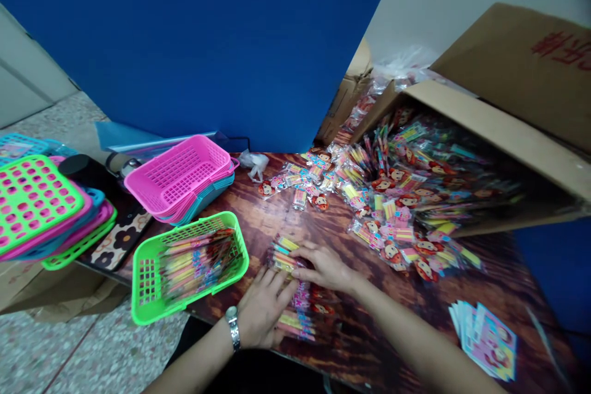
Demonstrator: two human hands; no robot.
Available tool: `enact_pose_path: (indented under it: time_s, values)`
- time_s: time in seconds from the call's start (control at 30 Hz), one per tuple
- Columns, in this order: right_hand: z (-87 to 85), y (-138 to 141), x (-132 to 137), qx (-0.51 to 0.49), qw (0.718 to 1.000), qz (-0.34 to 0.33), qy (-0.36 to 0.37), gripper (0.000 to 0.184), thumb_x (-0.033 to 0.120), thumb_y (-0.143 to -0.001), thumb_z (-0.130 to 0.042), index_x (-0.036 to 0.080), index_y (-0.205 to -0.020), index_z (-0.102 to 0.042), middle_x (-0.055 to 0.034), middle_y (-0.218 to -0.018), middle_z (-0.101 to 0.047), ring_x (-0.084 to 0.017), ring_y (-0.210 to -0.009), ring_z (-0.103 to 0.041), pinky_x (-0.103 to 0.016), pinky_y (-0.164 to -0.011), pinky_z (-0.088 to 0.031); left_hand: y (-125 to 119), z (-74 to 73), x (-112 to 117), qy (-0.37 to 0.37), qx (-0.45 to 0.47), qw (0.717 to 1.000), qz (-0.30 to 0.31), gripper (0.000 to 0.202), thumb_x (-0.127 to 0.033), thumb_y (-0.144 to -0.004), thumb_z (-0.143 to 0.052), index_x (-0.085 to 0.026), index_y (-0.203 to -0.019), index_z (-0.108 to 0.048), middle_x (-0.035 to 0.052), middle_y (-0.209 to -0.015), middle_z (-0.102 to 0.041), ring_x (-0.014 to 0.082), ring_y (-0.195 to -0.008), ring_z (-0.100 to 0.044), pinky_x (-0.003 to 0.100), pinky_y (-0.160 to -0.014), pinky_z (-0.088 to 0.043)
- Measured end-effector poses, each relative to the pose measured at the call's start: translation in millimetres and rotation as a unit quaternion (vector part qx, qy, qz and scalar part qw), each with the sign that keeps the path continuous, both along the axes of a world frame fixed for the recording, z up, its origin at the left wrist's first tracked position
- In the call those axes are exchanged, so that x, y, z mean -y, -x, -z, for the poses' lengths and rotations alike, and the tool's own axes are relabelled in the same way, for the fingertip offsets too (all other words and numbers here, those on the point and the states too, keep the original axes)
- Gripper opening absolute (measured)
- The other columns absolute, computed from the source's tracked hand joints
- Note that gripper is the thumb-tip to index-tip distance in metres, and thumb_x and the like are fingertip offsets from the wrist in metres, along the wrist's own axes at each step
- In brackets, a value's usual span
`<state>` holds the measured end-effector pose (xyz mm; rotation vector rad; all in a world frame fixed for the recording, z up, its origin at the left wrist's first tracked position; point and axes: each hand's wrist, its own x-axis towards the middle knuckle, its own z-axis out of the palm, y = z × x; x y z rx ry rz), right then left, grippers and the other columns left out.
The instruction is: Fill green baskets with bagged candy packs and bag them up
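On the wooden table in front of me lies a small group of clear packets (299,322) holding pastel yellow, pink and orange sticks with a printed cartoon figure. My left hand (264,308), with a metal watch at the wrist, grips these packets from the left, its fingers bent over their edge. From the right, my right hand (325,266) has its thumb and fingers closed on the upper packets (282,250). Left of my hands stands a green basket (146,311) with a row of similar packets (196,265) inside.
Nested pink baskets (159,181) stand behind the green one, with stacked coloured lids (32,197) farther left. A tipped cardboard box (503,135) spills loose packets (392,228) onto the table (258,197). Printed cards (489,341) lie at right; a blue panel (207,43) rises behind.
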<state>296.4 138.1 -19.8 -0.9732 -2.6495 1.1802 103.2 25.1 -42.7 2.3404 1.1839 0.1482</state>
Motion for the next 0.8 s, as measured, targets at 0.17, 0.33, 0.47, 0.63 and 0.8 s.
enact_pose_path:
  time_s: [0.17,0.33,0.47,0.63,0.8]
  values:
    - [-0.1,-1,4,-0.043,0.999,0.027,0.018,0.027,0.044,-0.083,-0.056,0.020,-0.094,-0.063,-0.0084,-0.109,-0.060,-0.021,-0.103,-0.056,-0.032,-0.086,-0.044,0,-2.0,0,-0.011,0.008,1.000,-0.001,0.087,-0.036,-0.065,-0.061,-0.019,-0.139,-0.018,0.0162,-0.141,-0.028,0.0367,-0.125,-0.028,0.056,-0.103,-0.022]
    - [4.5,-1,8,-0.078,0.994,0.078,0.021,0.026,0.045,-0.078,-0.062,0.020,-0.083,-0.060,-0.0078,-0.105,-0.058,-0.020,-0.095,-0.057,-0.032,-0.081,-0.044,0,-3.9,-1,-0.008,0.011,1.000,0.002,0.086,-0.037,-0.065,-0.062,-0.017,-0.138,-0.020,0.0163,-0.138,-0.031,0.0353,-0.122,-0.031,0.054,-0.104,-0.021]
    - [9.0,-2,10,-0.085,0.991,0.105,0.013,0.026,0.045,-0.076,-0.064,0.020,-0.078,-0.056,-0.0081,-0.108,-0.055,-0.023,-0.104,-0.053,-0.034,-0.083,-0.043,-1,-3.6,-1,-0.001,0.003,1.000,0.004,0.090,-0.037,-0.064,-0.063,-0.018,-0.139,-0.018,0.0158,-0.138,-0.032,0.0356,-0.124,-0.029,0.055,-0.104,-0.022]
    - [11.9,-5,9,-0.091,0.991,0.095,0.020,0.027,0.044,-0.074,-0.067,0.020,-0.080,-0.055,-0.0071,-0.109,-0.053,-0.023,-0.108,-0.050,-0.033,-0.085,-0.042,-1,-3.8,0,-0.005,-0.001,1.000,0.003,0.087,-0.037,-0.066,-0.061,-0.018,-0.139,-0.017,0.0167,-0.137,-0.034,0.0360,-0.123,-0.031,0.055,-0.102,-0.024]
    - [7.7,-5,6,-0.093,0.994,0.058,0.026,0.028,0.046,-0.078,-0.062,0.020,-0.082,-0.055,-0.0059,-0.100,-0.056,-0.019,-0.093,-0.054,-0.030,-0.079,-0.043,-1,-3.3,0,-0.012,0.000,1.000,0.002,0.086,-0.040,-0.067,-0.060,-0.018,-0.139,-0.019,0.0169,-0.137,-0.033,0.0361,-0.123,-0.031,0.054,-0.103,-0.023]
